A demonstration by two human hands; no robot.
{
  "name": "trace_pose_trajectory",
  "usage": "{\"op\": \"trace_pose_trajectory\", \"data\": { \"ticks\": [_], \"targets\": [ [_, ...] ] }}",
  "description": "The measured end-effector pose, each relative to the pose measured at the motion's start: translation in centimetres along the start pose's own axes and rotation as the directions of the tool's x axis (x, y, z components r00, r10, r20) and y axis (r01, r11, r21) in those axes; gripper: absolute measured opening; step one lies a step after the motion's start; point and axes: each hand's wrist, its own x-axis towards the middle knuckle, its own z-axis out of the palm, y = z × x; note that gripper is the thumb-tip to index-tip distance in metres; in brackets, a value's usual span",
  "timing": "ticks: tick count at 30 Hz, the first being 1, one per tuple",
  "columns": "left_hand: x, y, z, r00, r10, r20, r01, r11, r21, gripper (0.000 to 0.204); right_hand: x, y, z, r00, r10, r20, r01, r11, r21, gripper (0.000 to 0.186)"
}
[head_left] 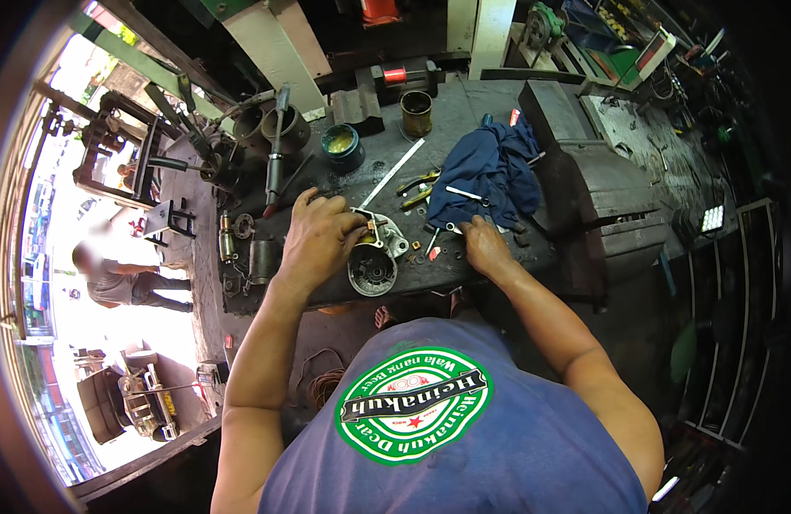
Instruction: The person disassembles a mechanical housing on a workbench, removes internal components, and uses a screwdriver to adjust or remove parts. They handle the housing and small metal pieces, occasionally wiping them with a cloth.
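The motor housing (374, 257) sits at the near edge of my bench (481, 111), a round grey casting with its open end toward me. My left hand (320, 238) is curled over its top left, fingers closed on the upper part of it. My right hand (484, 244) rests on the bench just right of it, fingers bent down among small loose parts (431, 254); I cannot tell whether it pinches anything.

Between my hands lie nuts, washers and something small and red. Behind my right hand a blue rag (490, 167) is heaped, with a wrench (467, 194) lying on it. A steel ruler (392, 173) slants away behind the housing, with yellow-handled pliers (418, 190) beside it. Farther back stand a green tin (342, 147) and a brass-coloured cup (416, 113). To the left a long tool (276, 158) lies among dark cylinders, and a small motor part (227, 237) stands near the bench edge.

My left hand hides the housing's top; my shirt (464, 437) cuts off the floor below. The right side of the shop is too dark to make out.
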Motion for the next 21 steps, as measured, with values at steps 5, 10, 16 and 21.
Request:
{"op": "trace_pose_trajectory", "data": {
  "ticks": [5,10,16,21],
  "targets": [
    [-1.3,2.6,-0.4,0.989,-0.147,-0.008,0.146,0.984,-0.1,0.034,-1.0,2.4,1.8,0.959,-0.049,-0.281,0.037,0.998,-0.047,0.034],
    [-2.9,5.0,3.1,0.943,-0.254,-0.213,0.233,0.965,-0.119,0.054,-1.8,-1.7,3.6,0.983,-0.103,-0.154,0.126,0.981,0.145,0.026],
    [-3.6,5.7,5.2,0.887,-0.35,-0.302,0.3,0.933,-0.2,0.048,-1.5,-4.7,6.0,0.998,-0.06,-0.037,0.066,0.978,0.197,0.026],
    [-3.6,4.7,6.6,0.874,-0.305,-0.379,0.219,0.942,-0.254,0.048,-2.5,1.2,4.3,0.956,0.257,-0.141,-0.204,0.928,0.311,0.028]
  ]
}}
